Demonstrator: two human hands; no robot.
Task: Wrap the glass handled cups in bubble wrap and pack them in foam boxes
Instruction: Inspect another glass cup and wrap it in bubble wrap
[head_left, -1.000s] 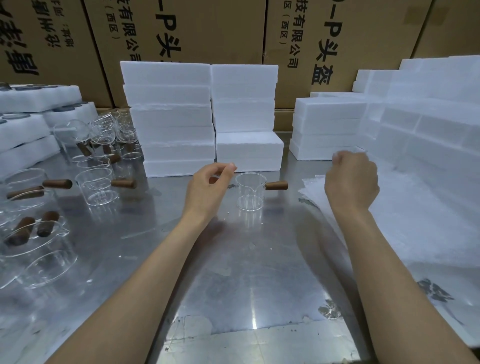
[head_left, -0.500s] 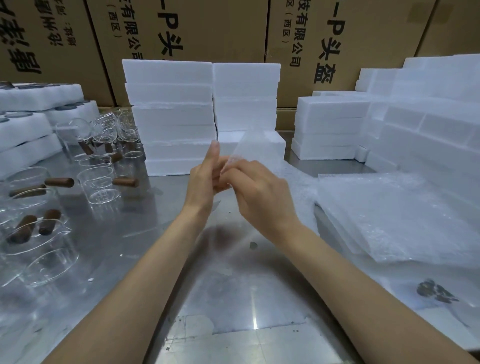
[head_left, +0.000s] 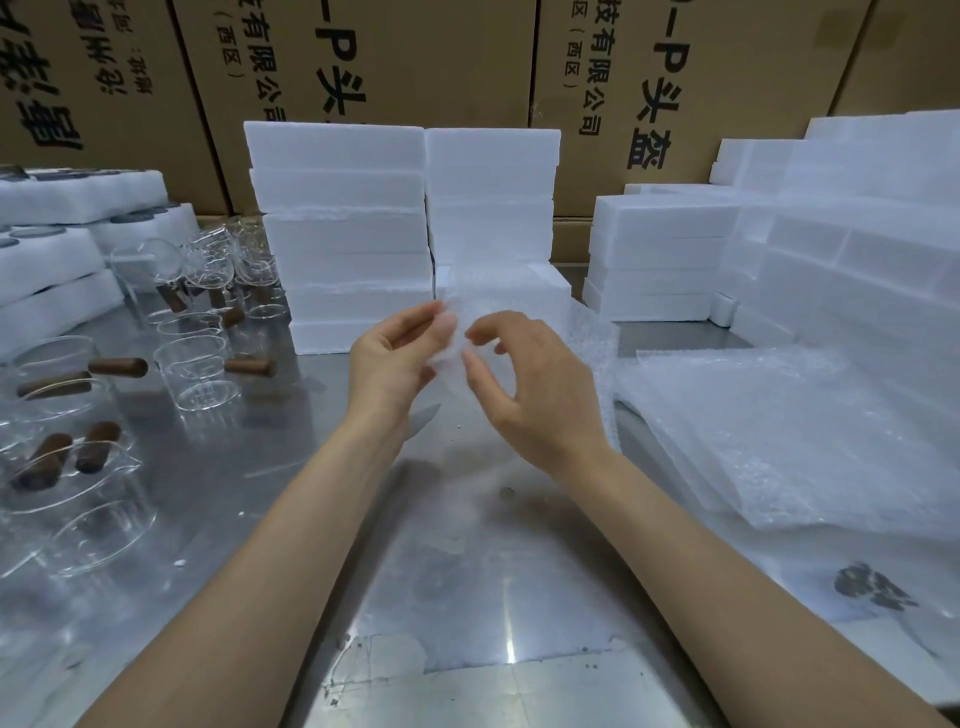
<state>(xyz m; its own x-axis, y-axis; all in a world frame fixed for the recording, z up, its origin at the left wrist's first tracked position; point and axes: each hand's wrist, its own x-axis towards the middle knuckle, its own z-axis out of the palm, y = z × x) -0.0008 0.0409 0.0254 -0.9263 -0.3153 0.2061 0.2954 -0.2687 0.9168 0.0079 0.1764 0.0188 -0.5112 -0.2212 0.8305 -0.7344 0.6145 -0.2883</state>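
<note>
At the table's centre, my left hand (head_left: 392, 358) pinches the edge of a translucent bubble wrap sheet (head_left: 524, 299) between thumb and fingers. My right hand (head_left: 540, 387) is just to its right, with curled fingertips on the same sheet. The sheet hangs in front of the foam stacks. No cup shows behind the hands and the sheet. Several glass cups with brown wooden handles (head_left: 200, 374) stand and lie on the left of the steel table (head_left: 467, 582).
A pile of bubble wrap sheets (head_left: 779, 441) lies at the right. White foam boxes are stacked at the back centre (head_left: 337, 234), back right (head_left: 660, 249) and far left (head_left: 57, 260). Cardboard cartons (head_left: 415, 62) form a wall behind.
My right hand left the bubble wrap pile and brought one sheet to the centre. Both hands now hold it raised, and the single cup that stood there is no longer visible.
</note>
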